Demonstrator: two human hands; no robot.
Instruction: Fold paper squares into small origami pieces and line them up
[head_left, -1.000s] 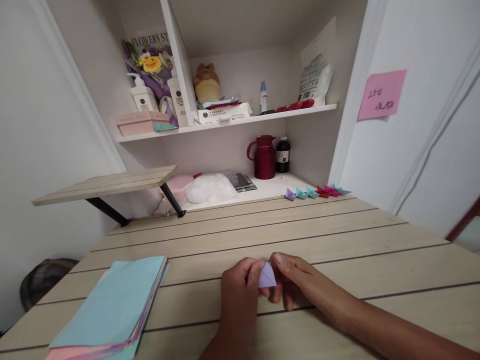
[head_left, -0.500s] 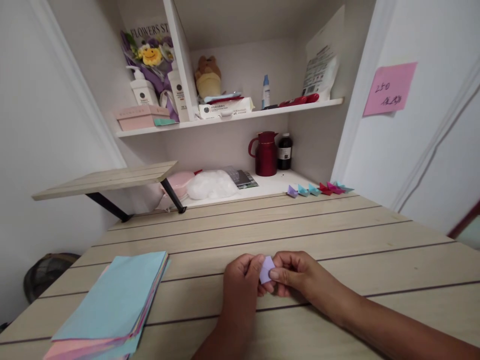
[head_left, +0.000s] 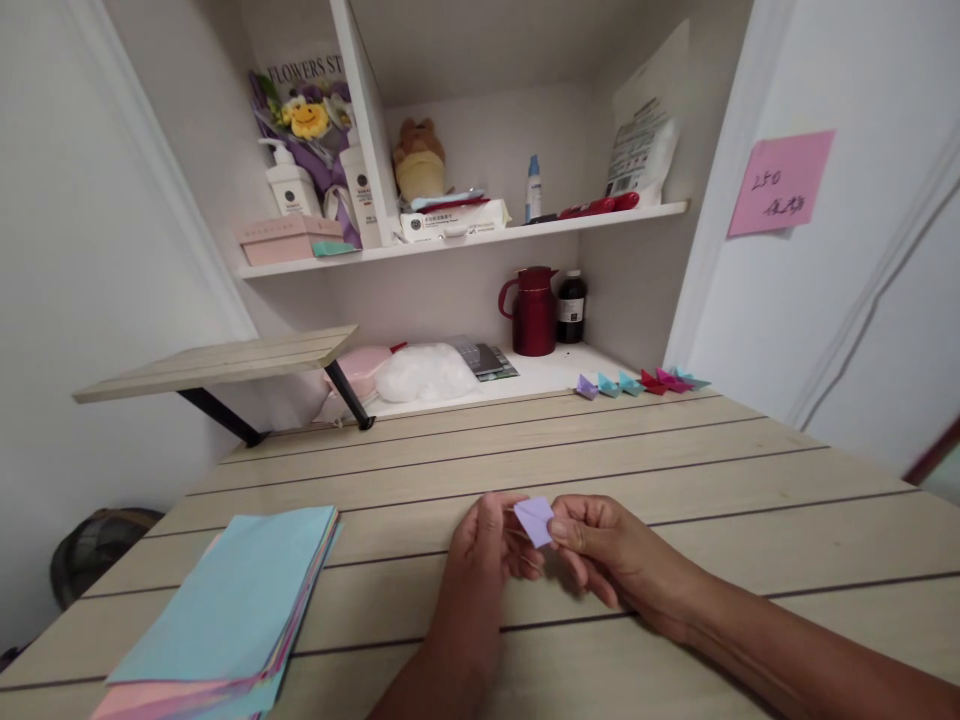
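Note:
A small folded piece of lilac paper (head_left: 534,519) is held just above the wooden table (head_left: 675,470), near its front middle. My right hand (head_left: 600,545) pinches its right side between thumb and fingers. My left hand (head_left: 484,550) is closed on its left edge, fingers curled around it. A stack of coloured paper sheets (head_left: 232,605), light blue on top, lies at the front left of the table. A row of several small folded paper shapes (head_left: 637,382), lilac, teal and red, stands at the far right edge.
A raised wooden shelf board (head_left: 217,360) on a black bracket juts out at the back left. Behind the table, an alcove holds a red jug (head_left: 532,312), a dark bottle (head_left: 571,309), a white bag (head_left: 424,372) and cluttered shelves. A pink note (head_left: 780,183) sticks on the right wall.
The lilac paper has been turned and lifted slightly between both hands. My hands shifted a little away from me, and the fingers regripped the piece.

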